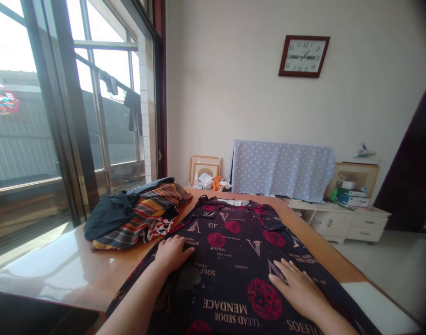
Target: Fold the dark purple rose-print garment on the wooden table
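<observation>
One dark shirt (230, 274) is spread across the bottom middle of the frame. It is touched by the left hand (172, 253) and the right hand (298, 283), fingers loose, nothing gripped. It seems soft, light, maybe slippery, and is best held by both shoulders.

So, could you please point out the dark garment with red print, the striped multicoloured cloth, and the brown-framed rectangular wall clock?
Dark garment with red print (235, 274): head view, middle of its upper surface.
Striped multicoloured cloth (153, 209): head view, on its stripes.
Brown-framed rectangular wall clock (304, 56): head view, centre of the dial.
</observation>
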Action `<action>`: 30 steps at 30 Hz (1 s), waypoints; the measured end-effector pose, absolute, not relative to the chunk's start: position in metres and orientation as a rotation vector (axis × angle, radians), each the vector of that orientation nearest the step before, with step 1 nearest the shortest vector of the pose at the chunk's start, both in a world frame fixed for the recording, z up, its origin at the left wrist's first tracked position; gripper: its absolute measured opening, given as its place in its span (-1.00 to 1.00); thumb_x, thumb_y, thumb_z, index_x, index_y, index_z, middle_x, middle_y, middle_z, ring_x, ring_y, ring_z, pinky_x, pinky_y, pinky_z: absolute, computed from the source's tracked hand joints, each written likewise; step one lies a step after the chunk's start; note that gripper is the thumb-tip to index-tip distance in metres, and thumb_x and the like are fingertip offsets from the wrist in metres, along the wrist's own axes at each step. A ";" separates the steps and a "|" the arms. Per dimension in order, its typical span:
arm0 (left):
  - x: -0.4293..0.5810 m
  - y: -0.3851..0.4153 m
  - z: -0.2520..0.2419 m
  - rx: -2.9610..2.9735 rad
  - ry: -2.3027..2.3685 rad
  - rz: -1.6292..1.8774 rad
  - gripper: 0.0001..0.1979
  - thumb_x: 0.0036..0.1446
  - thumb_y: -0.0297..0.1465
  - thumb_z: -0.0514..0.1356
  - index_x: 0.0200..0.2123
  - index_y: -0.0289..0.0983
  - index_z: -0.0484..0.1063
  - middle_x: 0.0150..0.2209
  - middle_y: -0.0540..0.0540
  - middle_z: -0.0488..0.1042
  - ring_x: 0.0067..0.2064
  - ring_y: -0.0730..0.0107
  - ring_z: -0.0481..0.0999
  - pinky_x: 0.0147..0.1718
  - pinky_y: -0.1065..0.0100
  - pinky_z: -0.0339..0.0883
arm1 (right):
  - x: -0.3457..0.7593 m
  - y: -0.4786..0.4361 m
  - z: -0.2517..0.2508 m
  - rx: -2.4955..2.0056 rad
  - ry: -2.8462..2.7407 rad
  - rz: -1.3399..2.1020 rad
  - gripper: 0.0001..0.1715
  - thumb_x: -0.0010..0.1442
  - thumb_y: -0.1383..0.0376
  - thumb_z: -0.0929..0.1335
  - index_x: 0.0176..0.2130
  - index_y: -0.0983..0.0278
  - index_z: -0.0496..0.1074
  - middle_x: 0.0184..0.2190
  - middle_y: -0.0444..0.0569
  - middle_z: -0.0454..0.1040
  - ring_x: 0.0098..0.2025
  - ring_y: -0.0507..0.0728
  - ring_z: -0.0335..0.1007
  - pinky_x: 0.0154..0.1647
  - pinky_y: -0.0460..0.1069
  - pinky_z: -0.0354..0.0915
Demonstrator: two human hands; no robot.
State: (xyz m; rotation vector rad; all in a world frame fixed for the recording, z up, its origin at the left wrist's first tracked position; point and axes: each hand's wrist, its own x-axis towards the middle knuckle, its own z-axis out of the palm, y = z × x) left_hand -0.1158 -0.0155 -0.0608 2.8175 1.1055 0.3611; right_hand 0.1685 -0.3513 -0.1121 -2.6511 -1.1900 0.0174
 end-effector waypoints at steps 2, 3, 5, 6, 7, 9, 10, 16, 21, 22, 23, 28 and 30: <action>-0.108 -0.013 -0.057 2.835 1.145 0.380 -0.52 0.16 0.08 0.05 -0.13 -0.10 0.54 -0.04 -0.20 0.53 0.02 -0.03 0.49 -0.01 0.02 0.28 | 0.175 -0.348 -0.108 -2.630 -1.180 0.026 -0.18 0.23 -0.20 0.18 0.27 0.15 0.32 0.32 0.07 0.24 0.38 0.37 0.06 0.35 0.33 -0.01; -0.103 -0.012 -0.055 2.839 1.155 0.390 -0.53 0.16 0.07 0.05 -0.15 -0.10 0.54 -0.05 -0.20 0.53 0.01 -0.01 0.50 -0.04 0.05 0.29 | 0.179 -0.346 -0.104 -2.616 -1.176 0.026 -0.20 0.22 -0.19 0.19 0.26 0.16 0.34 0.30 0.08 0.27 0.37 0.37 0.08 0.35 0.31 0.01; -0.091 -0.008 -0.050 2.838 1.157 0.406 -0.55 0.16 0.04 0.06 -0.12 -0.11 0.53 -0.05 -0.19 0.54 0.00 0.01 0.50 -0.07 0.10 0.31 | 0.187 -0.339 -0.096 -2.580 -1.174 0.023 -0.21 0.22 -0.17 0.20 0.24 0.19 0.37 0.26 0.10 0.33 0.34 0.37 0.13 0.34 0.26 0.06; -0.085 -0.006 -0.048 2.837 1.152 0.412 -0.56 0.16 0.03 0.07 -0.11 -0.10 0.52 -0.05 -0.19 0.54 0.01 0.02 0.50 -0.07 0.12 0.31 | 0.190 -0.335 -0.091 -2.563 -1.176 0.024 -0.22 0.23 -0.16 0.21 0.23 0.21 0.38 0.25 0.11 0.34 0.33 0.37 0.15 0.33 0.23 0.07; -0.078 -0.003 -0.046 2.836 1.145 0.418 -0.56 0.16 0.02 0.08 -0.10 -0.10 0.52 -0.04 -0.18 0.54 0.01 0.03 0.50 -0.07 0.12 0.31 | 0.194 -0.331 -0.087 -2.549 -1.178 0.026 -0.22 0.23 -0.15 0.21 0.23 0.22 0.38 0.25 0.11 0.34 0.33 0.36 0.16 0.33 0.21 0.09; -0.065 0.003 -0.043 2.828 1.126 0.418 -0.57 0.16 0.02 0.08 -0.10 -0.10 0.51 -0.03 -0.18 0.54 0.02 0.02 0.50 -0.08 0.13 0.31 | 0.201 -0.322 -0.078 -2.528 -1.185 0.042 -0.23 0.23 -0.13 0.22 0.23 0.24 0.37 0.25 0.12 0.34 0.32 0.34 0.18 0.32 0.18 0.09; -0.058 0.007 -0.042 2.819 1.119 0.410 -0.57 0.16 0.01 0.07 -0.10 -0.10 0.51 -0.03 -0.18 0.54 0.01 0.01 0.50 -0.08 0.13 0.32 | 0.204 -0.317 -0.074 -2.516 -1.193 0.056 -0.24 0.23 -0.11 0.22 0.23 0.25 0.37 0.25 0.11 0.35 0.31 0.32 0.20 0.32 0.17 0.09; -0.023 0.039 -0.036 2.731 1.142 0.369 -0.57 0.15 0.00 0.08 -0.10 -0.11 0.52 0.00 -0.18 0.53 0.00 -0.01 0.51 -0.16 0.17 0.34 | 0.235 -0.290 -0.057 -2.459 -1.188 0.125 -0.34 0.22 -0.03 0.26 0.18 0.22 0.41 0.17 0.09 0.45 0.23 0.29 0.32 0.24 0.12 0.17; 0.006 0.071 -0.036 2.698 1.110 0.423 -0.60 0.16 -0.03 0.09 -0.15 -0.15 0.53 -0.05 -0.17 0.56 -0.01 0.07 0.52 -0.15 0.27 0.33 | 0.269 -0.262 -0.047 -2.387 -1.149 0.169 -0.50 0.20 0.02 0.29 0.02 0.18 0.53 0.00 0.07 0.57 0.04 0.26 0.48 0.06 0.03 0.29; 0.012 0.078 -0.037 2.692 1.100 0.441 -0.60 0.16 -0.04 0.09 -0.16 -0.15 0.54 -0.07 -0.16 0.57 -0.02 0.09 0.53 -0.15 0.29 0.33 | 0.276 -0.256 -0.046 -2.373 -1.125 0.164 -0.53 0.19 0.03 0.30 -0.02 0.18 0.55 -0.03 0.06 0.59 0.02 0.26 0.49 0.02 0.02 0.30; 0.018 0.084 -0.037 2.685 1.096 0.463 -0.61 0.17 -0.05 0.09 -0.16 -0.16 0.54 -0.08 -0.16 0.57 -0.03 0.10 0.53 -0.14 0.29 0.33 | 0.283 -0.249 -0.044 -2.358 -1.098 0.155 -0.55 0.17 0.04 0.31 -0.06 0.17 0.56 -0.07 0.05 0.60 0.00 0.26 0.50 0.00 0.02 0.32; 0.051 0.114 -0.039 2.607 1.143 0.529 -0.67 0.20 -0.13 0.08 -0.16 -0.15 0.54 -0.08 -0.15 0.58 -0.03 0.14 0.53 -0.14 0.32 0.32 | 0.322 -0.219 -0.038 -2.252 -0.999 0.120 -0.64 0.14 0.10 0.29 -0.23 0.22 0.59 -0.27 -0.01 0.64 -0.15 0.24 0.52 -0.13 0.02 0.36; 0.065 0.125 -0.039 2.560 1.165 0.556 -0.68 0.20 -0.15 0.09 -0.15 -0.16 0.54 -0.08 -0.14 0.58 -0.04 0.16 0.53 -0.17 0.33 0.32 | 0.340 -0.207 -0.036 -2.224 -0.963 0.092 -0.65 0.13 0.13 0.29 -0.25 0.23 0.58 -0.31 -0.02 0.63 -0.18 0.23 0.52 -0.17 0.00 0.37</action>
